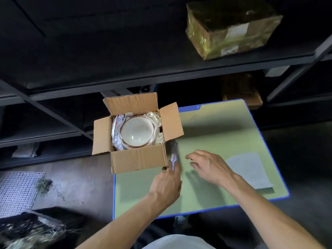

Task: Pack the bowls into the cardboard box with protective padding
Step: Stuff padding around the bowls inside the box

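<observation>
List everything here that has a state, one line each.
cardboard box: open, flaps folded outward.
bowl: upright inside the box.
paper padding: crumpled, packed around the bowl.
paper piece: blurred, at the left hand's fingertips; grip unclear.
right hand: open, holding nothing.
grey sheet: flat on the mat.
parcel: taped shut, on the shelf.

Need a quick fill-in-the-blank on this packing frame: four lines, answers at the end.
1. Inside the cardboard box sits a white ____, rim up.
2. The box's top flaps are ____.
3. The box stands on a ____ mat with a blue edge.
4. The left hand pinches a paper wad; the right hand holds ____.
Missing words: bowl; open; green; nothing.
</observation>
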{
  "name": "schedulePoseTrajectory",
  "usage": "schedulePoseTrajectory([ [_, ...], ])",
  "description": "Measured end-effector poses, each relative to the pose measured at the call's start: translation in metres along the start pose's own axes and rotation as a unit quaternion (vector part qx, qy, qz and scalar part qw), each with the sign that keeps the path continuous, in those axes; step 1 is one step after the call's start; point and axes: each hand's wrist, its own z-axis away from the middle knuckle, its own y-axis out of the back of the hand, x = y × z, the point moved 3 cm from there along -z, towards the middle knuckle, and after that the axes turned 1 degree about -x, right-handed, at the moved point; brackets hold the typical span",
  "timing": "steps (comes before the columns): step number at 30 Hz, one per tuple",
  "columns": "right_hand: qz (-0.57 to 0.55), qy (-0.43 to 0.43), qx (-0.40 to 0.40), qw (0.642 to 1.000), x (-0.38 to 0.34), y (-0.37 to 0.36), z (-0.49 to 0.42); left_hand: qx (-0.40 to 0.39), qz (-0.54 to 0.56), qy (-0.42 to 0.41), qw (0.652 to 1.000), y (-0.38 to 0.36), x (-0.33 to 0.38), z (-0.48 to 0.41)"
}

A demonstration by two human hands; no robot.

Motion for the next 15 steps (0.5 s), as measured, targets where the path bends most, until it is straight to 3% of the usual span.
schedulePoseTrajectory([
  [5, 0.024, 0.027, -0.062, 0.997, 0.006, -0.014, -0.025, -0.027, -0.049, 0.057, 0.997, -0.016, 0.006, -0.027],
  [9, 0.061, 0.032, -0.1, 0.993, 0.01, -0.02, -0.041, -0.056, -0.067, 0.057, 0.995, -0.031, 0.007, -0.038],
  [15, 0.067, 0.027, -0.116, 0.991, 0.027, -0.03, -0.038, 0.005, -0.032, 0.032, 0.999, -0.039, 0.01, -0.034],
])
